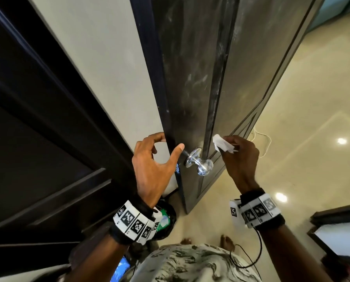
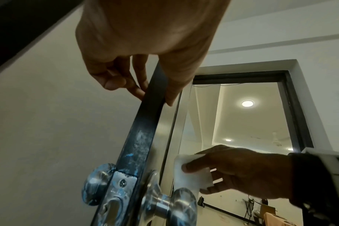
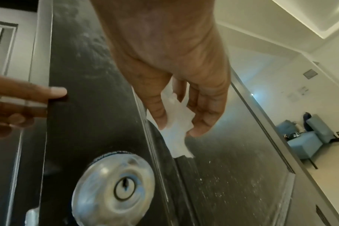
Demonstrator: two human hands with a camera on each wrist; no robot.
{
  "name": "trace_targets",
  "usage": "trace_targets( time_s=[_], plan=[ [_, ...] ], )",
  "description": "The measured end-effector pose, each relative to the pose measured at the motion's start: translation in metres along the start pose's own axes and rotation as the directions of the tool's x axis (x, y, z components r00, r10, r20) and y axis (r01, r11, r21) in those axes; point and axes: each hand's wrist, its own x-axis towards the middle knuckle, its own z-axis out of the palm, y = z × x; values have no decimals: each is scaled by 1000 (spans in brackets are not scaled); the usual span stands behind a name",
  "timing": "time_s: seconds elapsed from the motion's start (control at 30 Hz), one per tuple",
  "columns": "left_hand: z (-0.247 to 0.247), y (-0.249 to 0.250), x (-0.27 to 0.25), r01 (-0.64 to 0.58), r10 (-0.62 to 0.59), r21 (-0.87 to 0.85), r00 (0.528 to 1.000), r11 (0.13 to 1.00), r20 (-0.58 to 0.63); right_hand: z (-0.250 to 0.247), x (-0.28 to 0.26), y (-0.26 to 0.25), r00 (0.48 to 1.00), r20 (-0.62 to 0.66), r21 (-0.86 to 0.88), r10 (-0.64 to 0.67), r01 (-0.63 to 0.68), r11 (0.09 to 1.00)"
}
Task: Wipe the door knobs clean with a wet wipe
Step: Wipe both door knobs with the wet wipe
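A dark door (image 1: 192, 82) stands ajar with its edge toward me. Its near steel knob (image 1: 202, 166) juts out below my hands, and it shows a keyhole in the right wrist view (image 3: 114, 186). A second knob (image 2: 99, 183) sits on the door's far side. My left hand (image 1: 171, 143) pinches the door edge (image 2: 153, 94) just above the knobs, thumb on the near face. My right hand (image 1: 237, 151) pinches a crumpled white wet wipe (image 1: 223, 145) close to the door face, up and right of the near knob and not touching it.
A dark panelled door (image 1: 37, 139) and a pale wall (image 1: 109, 78) are on the left. A black bag holding a green-and-white packet (image 1: 162, 218) lies on the floor by the door's foot. A white cable (image 1: 265, 143) trails over glossy tiles. A blue sofa (image 3: 304, 137) stands far off.
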Motion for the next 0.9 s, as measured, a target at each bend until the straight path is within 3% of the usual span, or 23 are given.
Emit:
trace_targets(
  time_s=[0.13, 0.3, 0.7, 0.83, 0.9],
  plan=[
    [0, -1, 1, 21, -21, -19, 999, 1000, -26, 24, -3, -7, 991, 127, -27, -34, 37, 999],
    [-3, -2, 3, 18, -18, -22, 1000, 1000, -10, 36, -10, -11, 980, 177, -98, -87, 105, 990],
    [1, -8, 3, 43, -44, -94, 999, 995, -6, 42, -29, -20, 993, 83, -127, -79, 89, 988],
    [1, -9, 5, 47, -46, -105, 999, 993, 5, 40, -42, -26, 977, 125, -154, -174, 192, 969],
    [1, -10, 6, 53, -52, -107, 999, 993, 14, 39, -40, -25, 980, 119, -161, -162, 180, 970]
  ],
)
